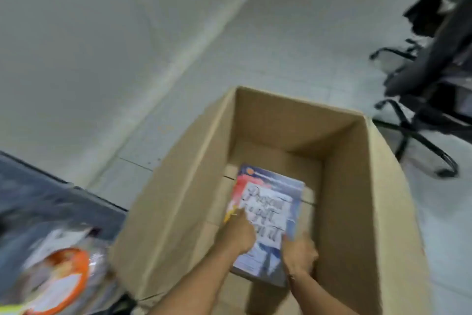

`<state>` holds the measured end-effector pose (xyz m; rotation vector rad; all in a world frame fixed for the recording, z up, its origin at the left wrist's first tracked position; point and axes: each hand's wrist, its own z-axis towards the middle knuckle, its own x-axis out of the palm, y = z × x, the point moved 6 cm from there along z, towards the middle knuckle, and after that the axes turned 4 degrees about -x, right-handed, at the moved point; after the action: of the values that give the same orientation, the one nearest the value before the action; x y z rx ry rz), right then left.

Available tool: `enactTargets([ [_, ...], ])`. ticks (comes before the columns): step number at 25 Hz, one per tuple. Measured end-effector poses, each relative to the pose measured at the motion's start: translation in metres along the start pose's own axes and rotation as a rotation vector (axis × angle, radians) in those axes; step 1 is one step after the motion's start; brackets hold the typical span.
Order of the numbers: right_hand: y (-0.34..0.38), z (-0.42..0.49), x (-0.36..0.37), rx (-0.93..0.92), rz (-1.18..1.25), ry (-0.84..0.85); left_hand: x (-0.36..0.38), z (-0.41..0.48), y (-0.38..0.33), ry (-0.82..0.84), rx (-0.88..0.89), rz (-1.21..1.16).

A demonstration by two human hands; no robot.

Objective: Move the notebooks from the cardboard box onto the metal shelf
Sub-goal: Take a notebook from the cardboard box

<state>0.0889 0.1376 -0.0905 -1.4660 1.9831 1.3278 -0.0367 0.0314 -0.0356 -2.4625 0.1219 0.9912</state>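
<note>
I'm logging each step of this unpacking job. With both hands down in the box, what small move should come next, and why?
Probably close both hands on the colourful lettered notebook and lift it: the left hand rests on its cover, the right hand is at its near corner, inside the brown cardboard box.

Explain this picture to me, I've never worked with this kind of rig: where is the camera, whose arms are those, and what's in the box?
There is no machine here: one camera worn on a person's head looks down at their bare hands. Both reach into an open cardboard box standing on a pale floor. At its bottom lies a notebook with a colourful lettered cover. The left hand rests on the cover; the right hand grips its near right edge. More notebooks may lie underneath; the blur hides that. A black chair base stands at right.
</note>
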Motion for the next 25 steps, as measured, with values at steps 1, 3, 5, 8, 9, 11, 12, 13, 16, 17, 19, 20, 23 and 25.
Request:
enactTargets([
  [1, -0.021, 0.009, 0.014, 0.136, -0.003, 0.049, 0.016, 0.018, 0.016, 0.009, -0.123, 0.034],
  [3, -0.045, 0.021, 0.045, 0.259, 0.069, 0.139, 0.044, 0.048, 0.059, -0.094, -0.387, 0.036],
  [5, -0.051, 0.024, 0.062, 0.267, 0.119, 0.149, 0.064, 0.063, 0.087, -0.128, -0.497, 0.063],
  [8, -0.051, 0.024, 0.062, 0.275, 0.111, 0.053, 0.067, 0.059, 0.085, -0.128, -0.492, 0.094],
  [9, -0.049, 0.021, 0.06, 0.274, 0.103, 0.022, 0.065, 0.058, 0.085, -0.13, -0.515, 0.114],
  [11, -0.042, 0.015, 0.053, 0.256, 0.088, -0.036, 0.058, 0.051, 0.083, -0.115, -0.561, 0.112],
  [12, -0.037, 0.011, 0.047, 0.246, 0.08, -0.075, 0.053, 0.046, 0.079, -0.115, -0.555, 0.109],
  [13, -0.031, 0.008, 0.039, 0.247, 0.09, -0.115, 0.046, 0.041, 0.076, -0.108, -0.532, 0.134],
  [16, -0.006, 0.0, 0.014, 0.183, 0.136, -0.178, 0.013, 0.028, 0.059, -0.134, -0.385, 0.129],
  [17, 0.005, -0.003, 0.002, 0.126, 0.166, -0.201, -0.003, 0.018, 0.048, -0.167, -0.318, 0.106],
  [19, 0.031, -0.015, -0.029, -0.024, 0.325, -0.273, -0.04, -0.015, 0.026, -0.295, -0.18, 0.012],
  [20, 0.051, -0.028, -0.05, -0.163, 0.432, -0.328, -0.066, -0.042, 0.018, -0.412, -0.104, -0.04],
  [23, 0.133, -0.105, -0.119, -0.677, 0.692, -0.471, -0.15, -0.165, 0.015, -1.037, 0.163, -0.13],
  [25, 0.198, -0.186, -0.153, -0.979, 0.804, -0.495, -0.201, -0.271, 0.031, -1.494, 0.278, -0.13],
])
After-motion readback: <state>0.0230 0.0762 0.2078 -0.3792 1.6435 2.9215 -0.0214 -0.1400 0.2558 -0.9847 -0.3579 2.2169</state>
